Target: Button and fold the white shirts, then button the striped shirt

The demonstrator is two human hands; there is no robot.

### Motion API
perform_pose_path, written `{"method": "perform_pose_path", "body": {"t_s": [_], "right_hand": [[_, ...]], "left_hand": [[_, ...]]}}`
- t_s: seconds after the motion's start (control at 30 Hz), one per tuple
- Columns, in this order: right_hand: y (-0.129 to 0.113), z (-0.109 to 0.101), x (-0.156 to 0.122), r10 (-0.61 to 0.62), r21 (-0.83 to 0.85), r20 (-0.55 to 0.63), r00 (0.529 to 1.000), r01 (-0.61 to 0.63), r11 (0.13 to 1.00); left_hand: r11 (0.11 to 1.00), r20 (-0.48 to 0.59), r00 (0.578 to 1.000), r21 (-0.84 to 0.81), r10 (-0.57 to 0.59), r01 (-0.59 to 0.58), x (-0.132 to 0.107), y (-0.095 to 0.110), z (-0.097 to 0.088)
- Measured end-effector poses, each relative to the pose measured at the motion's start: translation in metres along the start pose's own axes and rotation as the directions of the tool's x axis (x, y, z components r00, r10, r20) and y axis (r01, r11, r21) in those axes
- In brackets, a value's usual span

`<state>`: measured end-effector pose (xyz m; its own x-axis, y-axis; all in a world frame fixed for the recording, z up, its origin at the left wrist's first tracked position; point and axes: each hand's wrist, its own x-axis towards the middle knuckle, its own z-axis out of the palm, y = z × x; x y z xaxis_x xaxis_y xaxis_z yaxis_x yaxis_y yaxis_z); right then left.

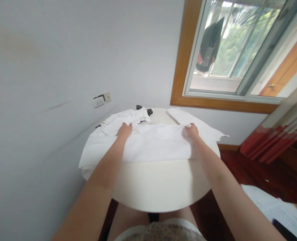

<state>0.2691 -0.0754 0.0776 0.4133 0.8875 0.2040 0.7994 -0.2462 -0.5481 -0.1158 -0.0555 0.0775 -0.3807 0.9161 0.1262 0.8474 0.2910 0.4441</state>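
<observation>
A white garment lies across the round white table, its middle flattened into a wide band. My left hand pinches the band's far edge on the left, beside a crumpled white part with black-and-white striped trim. On the right, my right hand grips the same far edge between thumb and fingers. Beyond it a flat white panel reaches to the table's right rim. At the left the cloth hangs over the edge. Whether all these parts are one garment, I cannot tell.
A pale wall with a socket stands close behind and left of the table. A wood-framed window is at upper right, a red and cream curtain below it. At lower right lies a white surface with a dark object.
</observation>
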Motion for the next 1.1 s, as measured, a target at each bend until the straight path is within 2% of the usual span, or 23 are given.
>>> {"method": "perform_pose_path", "body": {"t_s": [0.1,0.17,0.23,0.3,0.33,0.43,0.5,0.67,0.8,0.87,0.97,1.03,1.1], "right_hand": [[0.011,0.02,0.0,0.035,-0.049,0.021,0.999,-0.034,0.998],[0.015,0.029,0.003,0.009,-0.107,0.042,0.999,-0.004,0.994],[0.017,0.034,0.005,-0.055,-0.167,0.053,0.997,0.063,0.984],[0.017,0.037,0.006,-0.124,-0.211,0.046,0.991,0.131,0.969],[0.017,0.038,0.005,-0.15,-0.232,0.045,0.988,0.156,0.96],[0.017,0.036,0.003,-0.189,-0.308,0.07,0.98,0.201,0.93],[0.016,0.032,0.002,-0.203,-0.37,0.106,0.973,0.228,0.901],[0.013,0.016,0.003,-0.171,-0.507,0.167,0.971,0.233,0.83],[0.006,0.009,-0.005,-0.206,-0.557,0.196,0.959,0.282,0.781],[-0.001,0.007,-0.014,-0.297,-0.576,0.142,0.944,0.323,0.751],[-0.018,0.009,-0.036,-0.439,-0.574,0.072,0.896,0.397,0.716],[-0.031,0.018,-0.054,-0.466,-0.519,0.15,0.872,0.47,0.713],[-0.042,0.032,-0.072,-0.474,-0.411,0.299,0.828,0.56,0.72]], "left_hand": [[1.0,0.05,0.998,-0.009,0.024,-0.024,0.006,-0.013,0.005],[0.993,0.125,0.986,0.001,0.114,-0.115,0.011,-0.023,0.004],[0.971,0.184,0.956,0.016,0.23,-0.237,0.013,-0.03,0.003],[0.949,0.179,0.938,0.054,0.298,-0.312,0.011,-0.033,0.001],[0.943,0.143,0.941,0.084,0.308,-0.321,0.01,-0.033,0.001],[0.942,-0.02,0.955,0.17,0.295,-0.288,0.008,-0.029,-0.001],[0.941,-0.074,0.952,0.197,0.296,-0.276,0.011,-0.026,-0.002],[0.939,-0.035,0.966,0.247,0.256,-0.24,0.019,-0.03,-0.003],[0.897,-0.035,0.967,0.382,0.253,-0.221,0.003,-0.03,-0.001],[0.854,-0.089,0.936,0.445,0.341,-0.269,-0.011,-0.023,-0.003],[0.775,-0.158,0.821,0.464,0.549,-0.429,-0.033,-0.007,-0.002],[0.704,-0.086,0.742,0.408,0.664,-0.582,-0.045,0.003,0.006],[0.653,0.031,0.694,0.312,0.719,-0.691,-0.055,0.009,0.022]]}}
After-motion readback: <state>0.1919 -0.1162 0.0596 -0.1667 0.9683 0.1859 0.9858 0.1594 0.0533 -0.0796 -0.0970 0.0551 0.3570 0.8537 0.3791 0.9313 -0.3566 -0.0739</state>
